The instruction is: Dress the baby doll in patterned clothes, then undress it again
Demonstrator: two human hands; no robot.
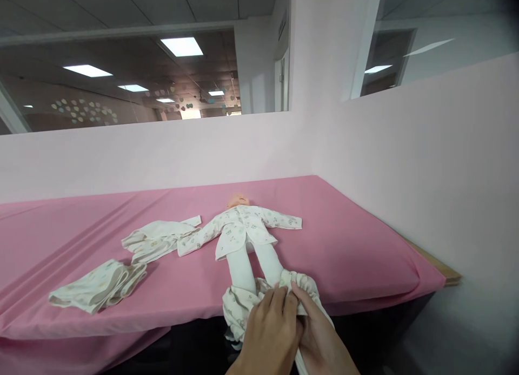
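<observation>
A baby doll (242, 261) lies on its back on the pink cloth, head toward the wall. It wears a white patterned jacket (237, 229) with both sleeves spread out. Patterned baby pants (239, 307) are bunched around the lower ends of its white legs, at the table's front edge. My left hand (271, 323) and my right hand (318, 329) are close together on the pants, fingers closed on the fabric by the doll's leg on the right. The doll's feet are hidden in the cloth.
The pink-covered table (348, 245) meets the wall behind and at the right. Left of the doll lie a crumpled white garment (160, 238) and a folded patterned cloth (99, 285). Bare wooden edge (436, 264) shows at the right corner. Windows (121, 77) are above.
</observation>
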